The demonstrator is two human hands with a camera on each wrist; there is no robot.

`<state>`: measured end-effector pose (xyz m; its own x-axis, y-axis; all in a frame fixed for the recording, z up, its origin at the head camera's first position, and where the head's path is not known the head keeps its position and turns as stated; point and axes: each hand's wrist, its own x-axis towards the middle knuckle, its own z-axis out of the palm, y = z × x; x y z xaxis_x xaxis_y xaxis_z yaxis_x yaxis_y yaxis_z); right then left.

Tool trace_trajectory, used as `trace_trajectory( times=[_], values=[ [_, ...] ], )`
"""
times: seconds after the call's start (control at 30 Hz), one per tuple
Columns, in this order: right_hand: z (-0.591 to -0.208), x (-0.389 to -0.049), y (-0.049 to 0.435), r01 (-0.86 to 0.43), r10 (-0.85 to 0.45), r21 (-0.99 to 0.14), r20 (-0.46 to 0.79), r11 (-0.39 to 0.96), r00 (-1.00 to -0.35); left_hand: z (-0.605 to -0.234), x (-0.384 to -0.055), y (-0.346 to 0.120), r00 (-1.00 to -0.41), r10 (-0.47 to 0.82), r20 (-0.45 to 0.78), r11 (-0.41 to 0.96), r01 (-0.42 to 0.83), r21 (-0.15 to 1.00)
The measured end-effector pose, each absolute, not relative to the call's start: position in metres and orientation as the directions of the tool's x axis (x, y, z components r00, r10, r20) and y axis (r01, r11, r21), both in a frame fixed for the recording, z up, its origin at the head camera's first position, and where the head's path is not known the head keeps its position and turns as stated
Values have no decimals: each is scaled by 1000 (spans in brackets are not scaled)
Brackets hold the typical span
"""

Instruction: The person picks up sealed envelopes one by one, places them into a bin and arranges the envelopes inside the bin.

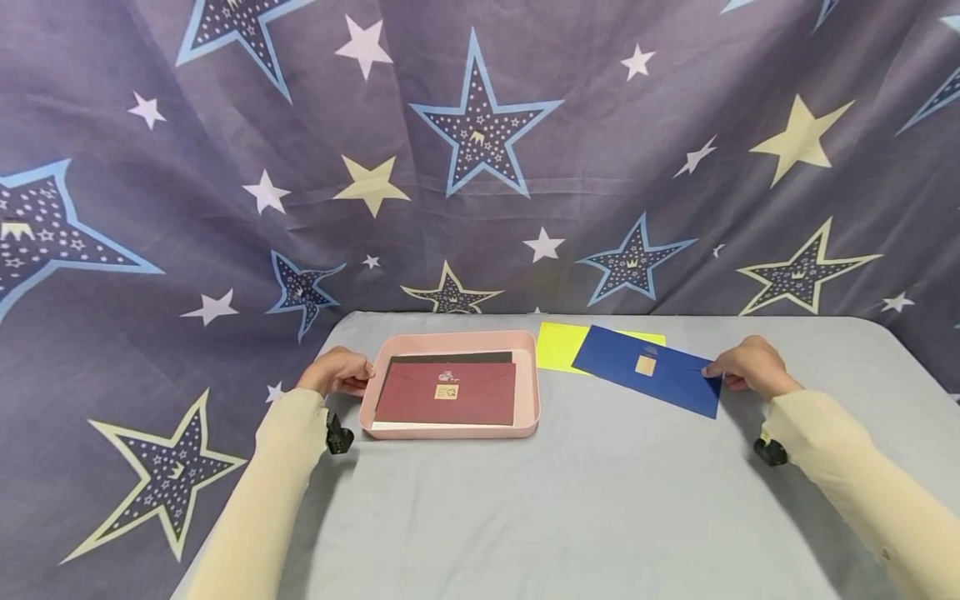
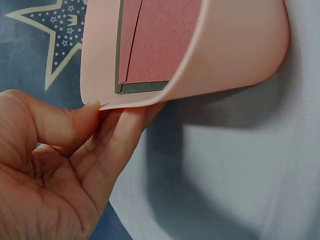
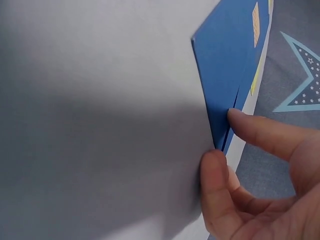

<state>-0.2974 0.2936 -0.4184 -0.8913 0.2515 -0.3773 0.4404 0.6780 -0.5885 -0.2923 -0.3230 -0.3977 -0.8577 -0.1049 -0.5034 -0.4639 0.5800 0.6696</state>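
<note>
A pink tray (image 1: pixel 450 432) stands at the left of the table, and my left hand (image 1: pixel 341 371) pinches its left rim, thumb on top and fingers beneath in the left wrist view. Inside the tray a dark red envelope (image 1: pixel 480 396) with a small gold sticker lies over a dark green one (image 2: pixel 145 87); something white peeks out below. My right hand (image 1: pixel 752 367) pinches the right end of a blue envelope (image 1: pixel 675 383), which has a gold sticker. Its left end overlaps a yellow envelope (image 1: pixel 555 346) on the table.
A pale grey cloth covers the table (image 1: pixel 570 508). Behind and to the left hangs a dark curtain (image 1: pixel 525 275) printed with stars, meeting the table's back edge. Dark wrist cameras (image 1: pixel 339 435) sit under both sleeves.
</note>
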Motion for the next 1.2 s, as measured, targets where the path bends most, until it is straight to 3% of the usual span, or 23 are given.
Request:
trace_trajectory(
  times=[0.47, 0.9, 1.2],
  values=[
    [-419, -299, 288, 405, 207, -538, -391, 739, -897, -399, -291, -323, -857, -106, -504, 592, -462, 661],
    [-417, -299, 280, 417, 244, -440, -396, 796, -885, -397, -293, -321, -855, -98, -509, 580, -465, 669],
    [-412, -300, 282, 352, 181, -405, -403, 844, -897, -397, -294, -323, -853, -104, -511, 596, -464, 655]
  ],
)
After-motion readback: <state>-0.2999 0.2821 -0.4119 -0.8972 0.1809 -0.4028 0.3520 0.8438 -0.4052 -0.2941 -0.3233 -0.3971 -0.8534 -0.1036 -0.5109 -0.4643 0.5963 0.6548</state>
